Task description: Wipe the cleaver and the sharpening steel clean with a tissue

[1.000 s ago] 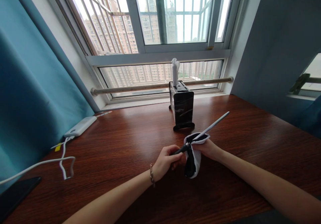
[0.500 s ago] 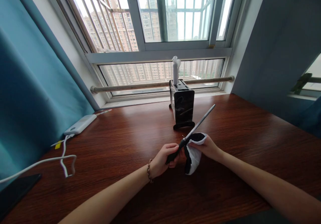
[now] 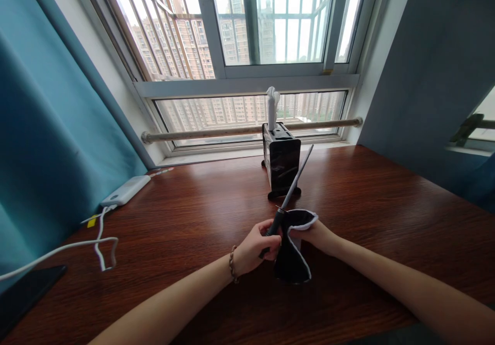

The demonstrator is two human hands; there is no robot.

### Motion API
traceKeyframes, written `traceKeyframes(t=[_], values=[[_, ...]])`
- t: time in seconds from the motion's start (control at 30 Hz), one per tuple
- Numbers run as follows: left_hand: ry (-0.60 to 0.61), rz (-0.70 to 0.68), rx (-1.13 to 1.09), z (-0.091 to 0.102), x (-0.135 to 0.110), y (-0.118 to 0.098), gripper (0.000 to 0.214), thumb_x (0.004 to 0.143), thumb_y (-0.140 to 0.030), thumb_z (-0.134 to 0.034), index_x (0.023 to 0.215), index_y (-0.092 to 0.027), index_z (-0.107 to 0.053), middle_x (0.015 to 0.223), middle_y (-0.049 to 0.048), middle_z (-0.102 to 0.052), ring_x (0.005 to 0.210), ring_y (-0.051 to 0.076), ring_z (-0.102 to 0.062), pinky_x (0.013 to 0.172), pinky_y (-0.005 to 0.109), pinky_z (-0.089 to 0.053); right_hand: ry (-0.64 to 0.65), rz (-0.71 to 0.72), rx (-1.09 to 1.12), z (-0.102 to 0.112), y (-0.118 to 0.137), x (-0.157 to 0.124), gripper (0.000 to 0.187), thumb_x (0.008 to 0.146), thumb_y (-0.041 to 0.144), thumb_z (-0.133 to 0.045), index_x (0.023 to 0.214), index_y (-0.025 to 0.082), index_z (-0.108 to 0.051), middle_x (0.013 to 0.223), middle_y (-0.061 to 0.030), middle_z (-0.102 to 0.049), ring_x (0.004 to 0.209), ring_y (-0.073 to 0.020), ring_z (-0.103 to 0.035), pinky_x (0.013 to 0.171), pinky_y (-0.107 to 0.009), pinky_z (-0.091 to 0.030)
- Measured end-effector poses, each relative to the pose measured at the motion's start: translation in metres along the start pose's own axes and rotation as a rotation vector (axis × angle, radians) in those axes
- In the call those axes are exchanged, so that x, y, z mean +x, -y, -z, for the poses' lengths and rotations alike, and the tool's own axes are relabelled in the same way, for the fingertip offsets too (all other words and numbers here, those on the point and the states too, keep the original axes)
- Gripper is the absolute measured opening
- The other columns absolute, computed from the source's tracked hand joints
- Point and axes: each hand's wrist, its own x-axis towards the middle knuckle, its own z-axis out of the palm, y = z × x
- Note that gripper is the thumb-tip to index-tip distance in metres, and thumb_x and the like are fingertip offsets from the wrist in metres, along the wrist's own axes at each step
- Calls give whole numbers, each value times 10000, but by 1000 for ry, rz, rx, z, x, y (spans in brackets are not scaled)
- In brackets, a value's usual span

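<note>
rod (image 3: 296, 176) axis: up-right from left hand (image 3: 253, 246), gripped at handle | right hand (image 3: 315, 234) beside, gripping cloth (image 3: 292, 252) at rod's base

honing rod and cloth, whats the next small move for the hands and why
Probably slide the black cloth up along the honing rod. The left hand grips the rod's handle, the right hand holds the cloth at the rod's base, and the shaft above it stands bare.
</note>
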Motion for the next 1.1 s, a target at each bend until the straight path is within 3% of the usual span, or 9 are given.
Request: traceKeyframes(t=[0.17,0.37,0.5,0.63,0.83,1.1], values=[[-19,26,138,-3,3,5,310,675,-224,-728,899,-130,-535,587,-51,-459,452,42,-395,385,151,-289,-11,-153,282,-9,-2,-7,351,618,256,-743,938,162,-635,950,-44,-656,838,-135,-603,832,-299,-459],[22,67,303,0,4,8,340,724,-328,-683,938,-112,-531,566,-20,-532,412,87,-496,349,168,-394,89,-172,367,-10,7,-8,361,628,184,-727,966,170,-600,910,-30,-621,835,-139,-596,780,-284,-462],[41,69,357,0,2,8,336,751,-377,-637,942,-133,-508,547,-47,-499,383,76,-479,323,152,-387,140,-186,399,-13,10,-12,306,637,188,-721,912,164,-590,862,-15,-601,808,-120,-583,786,-280,-454],[-6,48,407,-3,0,10,328,771,-352,-596,992,-148,-465,564,-61,-493,373,67,-461,310,146,-375,54,-181,379,-14,6,-13,300,666,245,-708,930,174,-584,874,-15,-606,815,-118,-575,802,-284,-442],[-61,23,526,-6,-1,14,243,729,-195,-609,897,-154,-437,523,-65,-505,360,73,-449,294,140,-349,-182,-206,422,-13,10,-9,311,625,266,-735,894,186,-599,847,12,-596,775,-93,-537,730,-221,-417],[-14,63,537,-7,-1,11,143,796,-229,-519,885,-158,-432,465,-83,-455,308,70,-404,263,136,-262,-104,-158,330,-11,13,-10,308,620,236,-739,862,181,-557,776,29,-563,733,-77,-515,699,-206,-410]])
